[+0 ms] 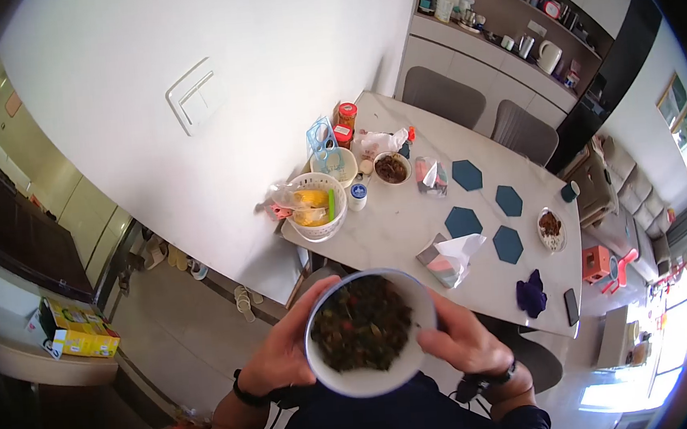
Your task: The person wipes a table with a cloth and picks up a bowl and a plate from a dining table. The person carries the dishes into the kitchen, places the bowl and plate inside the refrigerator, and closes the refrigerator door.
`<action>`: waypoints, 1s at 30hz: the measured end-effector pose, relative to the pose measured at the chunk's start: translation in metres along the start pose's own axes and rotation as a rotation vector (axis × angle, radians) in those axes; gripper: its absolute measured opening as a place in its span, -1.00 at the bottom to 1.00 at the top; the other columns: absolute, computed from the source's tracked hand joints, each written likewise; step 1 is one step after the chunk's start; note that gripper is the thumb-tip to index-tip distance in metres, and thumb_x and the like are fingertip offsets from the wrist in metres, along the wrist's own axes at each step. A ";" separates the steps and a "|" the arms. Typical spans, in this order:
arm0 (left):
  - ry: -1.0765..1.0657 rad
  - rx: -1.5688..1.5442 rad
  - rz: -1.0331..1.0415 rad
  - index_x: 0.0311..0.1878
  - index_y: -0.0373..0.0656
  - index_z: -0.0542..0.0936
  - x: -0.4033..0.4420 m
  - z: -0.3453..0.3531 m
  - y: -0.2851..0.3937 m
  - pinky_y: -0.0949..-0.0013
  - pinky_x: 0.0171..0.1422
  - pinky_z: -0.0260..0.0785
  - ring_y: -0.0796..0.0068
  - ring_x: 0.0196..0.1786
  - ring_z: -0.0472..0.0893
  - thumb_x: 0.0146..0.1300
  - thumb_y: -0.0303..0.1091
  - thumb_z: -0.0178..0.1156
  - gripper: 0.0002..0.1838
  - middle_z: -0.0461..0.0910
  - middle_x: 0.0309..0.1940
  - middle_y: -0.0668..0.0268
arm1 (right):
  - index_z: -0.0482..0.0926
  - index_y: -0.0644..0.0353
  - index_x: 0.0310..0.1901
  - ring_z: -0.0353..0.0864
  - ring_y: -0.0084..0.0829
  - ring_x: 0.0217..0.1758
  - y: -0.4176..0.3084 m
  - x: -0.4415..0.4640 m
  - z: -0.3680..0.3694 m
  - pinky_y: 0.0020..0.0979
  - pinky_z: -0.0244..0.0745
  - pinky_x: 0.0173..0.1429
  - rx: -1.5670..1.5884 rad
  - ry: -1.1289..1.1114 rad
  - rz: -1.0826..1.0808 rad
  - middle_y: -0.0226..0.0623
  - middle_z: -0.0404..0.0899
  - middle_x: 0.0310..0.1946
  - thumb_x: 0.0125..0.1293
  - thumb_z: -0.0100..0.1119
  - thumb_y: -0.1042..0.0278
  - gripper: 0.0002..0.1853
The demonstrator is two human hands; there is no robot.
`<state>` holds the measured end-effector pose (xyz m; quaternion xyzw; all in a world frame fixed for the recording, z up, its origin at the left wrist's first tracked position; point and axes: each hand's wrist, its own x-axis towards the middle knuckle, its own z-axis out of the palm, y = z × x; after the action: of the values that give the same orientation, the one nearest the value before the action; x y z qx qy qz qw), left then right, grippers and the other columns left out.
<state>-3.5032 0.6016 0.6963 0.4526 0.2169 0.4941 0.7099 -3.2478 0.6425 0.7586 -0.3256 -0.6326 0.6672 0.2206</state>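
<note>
A white bowl (375, 380) with a thin blue rim is held up close to my body, tipped slightly so its contents show. Dark green cooked vegetables (362, 324) with small red bits fill much of it. My left hand (285, 344) grips the bowl's left side, fingers behind the wall. On the opposite side my right hand (465, 338) clasps it, with the thumb near the rim and the other fingers partly hidden. The marble-patterned table (378, 244) lies just beyond the bowl.
On the table are blue hexagonal mats (463, 222), a tissue pack (452, 258), a bowl of dark food (391, 169), a rice dish (551, 230), a purple cloth (531, 294) and a phone (571, 307). A white basket (321, 231) stands by the wall. Chairs (443, 94) line the far side.
</note>
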 end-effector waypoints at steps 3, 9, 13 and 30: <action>-0.080 -0.061 -0.041 0.48 -0.38 -0.19 -0.015 0.020 0.038 0.26 0.51 -0.03 0.34 0.46 0.16 -0.18 0.00 0.58 0.38 0.05 0.45 0.08 | 0.00 0.37 0.44 0.21 -0.21 0.44 -0.015 -0.025 0.010 -0.28 0.08 0.45 0.021 -0.025 -0.122 0.00 0.23 0.35 0.23 0.28 -0.03 -0.05; 0.488 0.417 0.064 0.21 -0.39 0.32 -0.066 0.074 0.053 0.27 0.20 0.36 0.31 0.02 0.56 -0.13 0.06 0.46 -0.05 0.53 0.00 0.08 | 0.19 0.34 0.36 0.39 0.02 0.29 -0.041 -0.030 0.020 -0.02 0.32 0.34 -0.173 -0.273 -0.607 0.06 0.33 0.28 0.16 0.30 -0.16 -0.08; 0.769 0.312 0.958 -0.05 -0.53 0.46 -0.028 0.117 0.041 0.23 -0.17 0.54 0.19 -0.34 0.64 0.32 0.09 0.08 -0.34 0.62 -0.36 -0.06 | 0.46 0.31 0.18 0.70 -0.41 -0.36 -0.046 -0.041 0.076 -0.47 0.55 -0.31 -0.132 0.300 -0.694 0.08 0.62 -0.32 0.29 0.23 0.37 -0.56; 0.855 0.808 0.594 -0.04 -0.30 0.41 -0.066 0.102 0.052 0.42 -0.21 0.43 0.40 -0.31 0.57 0.06 -0.19 0.37 -0.48 0.52 -0.29 0.17 | 0.53 0.52 0.03 0.65 -0.42 -0.41 -0.016 -0.047 0.055 -0.59 0.45 -0.38 0.315 -0.338 -0.019 0.00 0.64 -0.38 0.33 0.15 -0.06 -0.37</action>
<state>-3.4800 0.5035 0.7825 0.4880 0.5141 0.6848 0.1691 -3.2564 0.5720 0.7815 -0.1650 -0.5517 0.8006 0.1657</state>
